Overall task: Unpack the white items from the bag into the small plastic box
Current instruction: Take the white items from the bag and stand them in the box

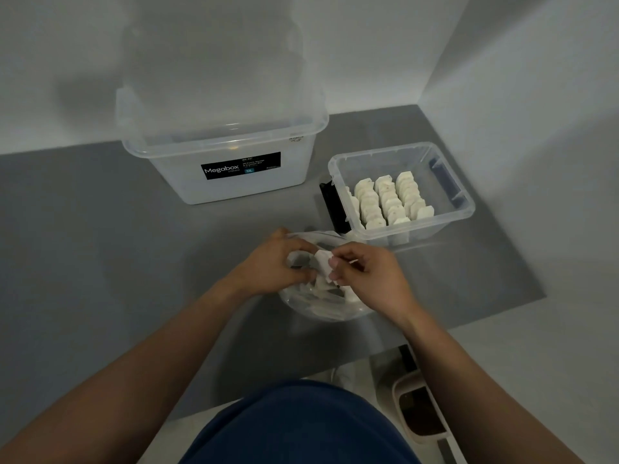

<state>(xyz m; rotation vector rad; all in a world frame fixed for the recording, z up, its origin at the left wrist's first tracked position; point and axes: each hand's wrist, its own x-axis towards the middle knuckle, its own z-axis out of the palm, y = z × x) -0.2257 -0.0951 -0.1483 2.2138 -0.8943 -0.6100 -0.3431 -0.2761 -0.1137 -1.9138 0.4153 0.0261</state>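
Observation:
A clear plastic bag [318,306] with several white items inside lies on the grey table in front of me. Both hands meet over its open mouth. My left hand [271,262] has its fingers curled in the bag's opening. My right hand [368,276] pinches a white item [323,261] between thumb and fingers just above the bag. The small clear plastic box [449,209] stands to the upper right, holding three neat rows of white items [388,200].
A large clear Megabox tub [227,175] with its lid stands at the back centre against the wall. A black object [331,205] sits by the small box's left side. The table edge [469,324] runs near right; a beige bin [422,410] is on the floor.

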